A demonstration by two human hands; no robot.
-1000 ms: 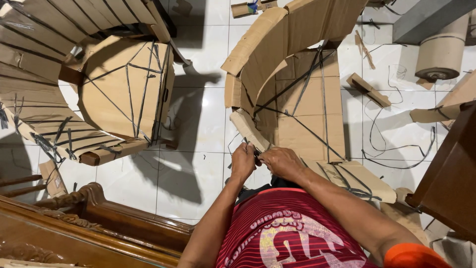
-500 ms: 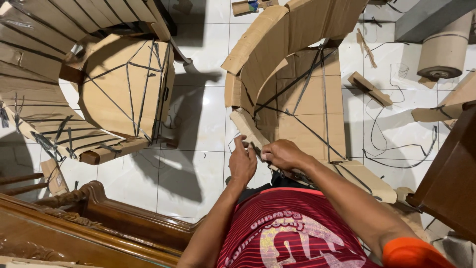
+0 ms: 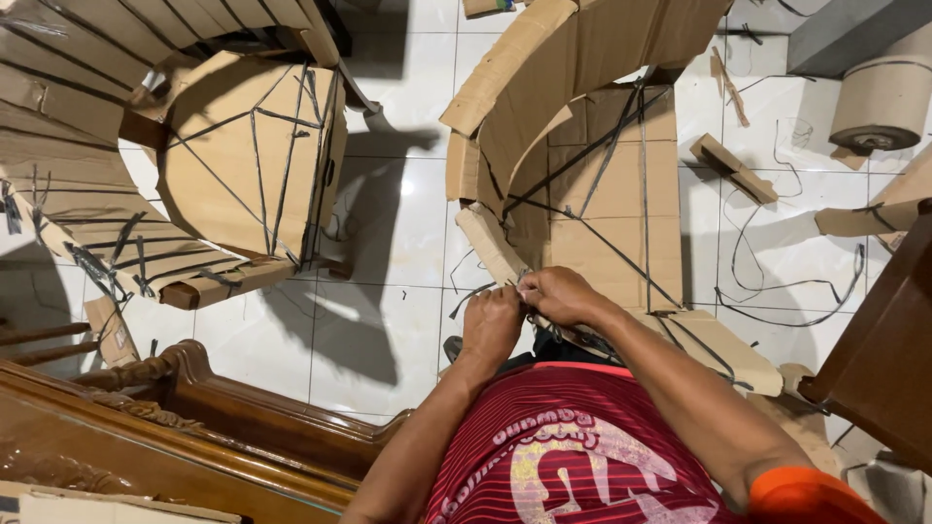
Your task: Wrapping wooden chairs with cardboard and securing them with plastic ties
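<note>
Left hand [image 3: 492, 323] and right hand [image 3: 556, 294] touching at front edge of brown cardboard-wrapped chair [image 3: 592, 194], both fingers curled, apparently pinching thin black plastic strap [image 3: 476, 294]; grip partly hidden.

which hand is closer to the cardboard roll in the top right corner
Right. The right hand is at the front edge of the cardboard-wrapped chair, on the side toward the cardboard roll. The left hand touches it on the far side.
</note>
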